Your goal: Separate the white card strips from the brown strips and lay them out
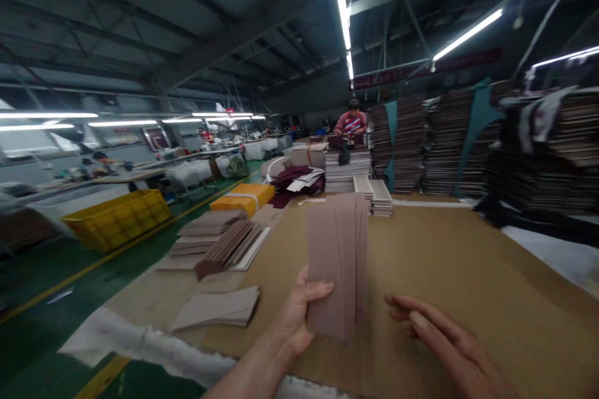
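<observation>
My left hand (pixel 299 312) grips a fanned stack of mauve rectangular panels (pixel 334 262) near its lower left edge, thumb across the front. The stack is held upright above the brown tabletop (pixel 435 255). To its right, apart from it, my right hand (pixel 435 330) holds nothing; its fingers are stretched out and slightly blurred. A small pile of pale panels (pixel 218 307) lies on the table left of my left wrist. Farther back on the left sit more stacks of mauve and brown panels (pixel 224 240).
Behind the table's far edge are dark red pieces (pixel 299 179), an orange-yellow package (pixel 242 198) and white-edged board stacks (pixel 349 168). A co-worker (pixel 352 121) sits beyond them. Tall piles (pixel 444 143) line the back right. A yellow bin (pixel 119 218) stands on the green floor at left.
</observation>
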A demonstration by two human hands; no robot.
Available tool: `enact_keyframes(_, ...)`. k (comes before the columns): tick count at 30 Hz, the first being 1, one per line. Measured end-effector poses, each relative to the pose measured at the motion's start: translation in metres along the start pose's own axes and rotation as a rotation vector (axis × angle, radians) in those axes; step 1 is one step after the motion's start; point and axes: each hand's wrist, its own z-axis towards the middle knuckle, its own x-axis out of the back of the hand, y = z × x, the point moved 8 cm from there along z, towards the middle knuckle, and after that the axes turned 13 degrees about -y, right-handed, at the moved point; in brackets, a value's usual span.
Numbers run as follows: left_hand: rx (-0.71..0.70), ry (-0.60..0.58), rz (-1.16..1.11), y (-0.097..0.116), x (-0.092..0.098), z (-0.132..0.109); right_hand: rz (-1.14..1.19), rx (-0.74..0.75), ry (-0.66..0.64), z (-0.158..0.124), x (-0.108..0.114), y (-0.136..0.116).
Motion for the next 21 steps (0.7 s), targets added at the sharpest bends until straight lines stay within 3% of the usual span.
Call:
enact_keyframes(2, 0.056, -0.078, -0.153, -0.039, -0.030, 0.014, 0.137, 0.067, -0.018, 0.005, -0.012, -0.030)
enact_keyframes(4, 0.101, -0.125, -0.207, -0.064, -0.051, 0.029, 0.239, 0.096, -0.005, 0.011, -0.015, -0.046)
enact_keyframes(9, 0.138, -0.205, -0.133, -0.083, -0.073, 0.062, 0.022, 0.061, 0.129, 0.016, 0.014, -0.038)
enact_keyframes(14, 0.077, -0.130, -0.167, -0.091, -0.063, 0.077, -0.384, 0.111, 0.214, 0.023, 0.024, -0.032)
enact_keyframes(17, 0.057, -0.074, -0.195, -0.097, -0.054, 0.079, -0.367, 0.103, 0.183, 0.031, 0.014, -0.029)
enact_keyframes(21, -0.087, 0.073, -0.189, -0.087, -0.036, 0.077, -0.286, 0.102, 0.131, 0.040, -0.007, -0.028)
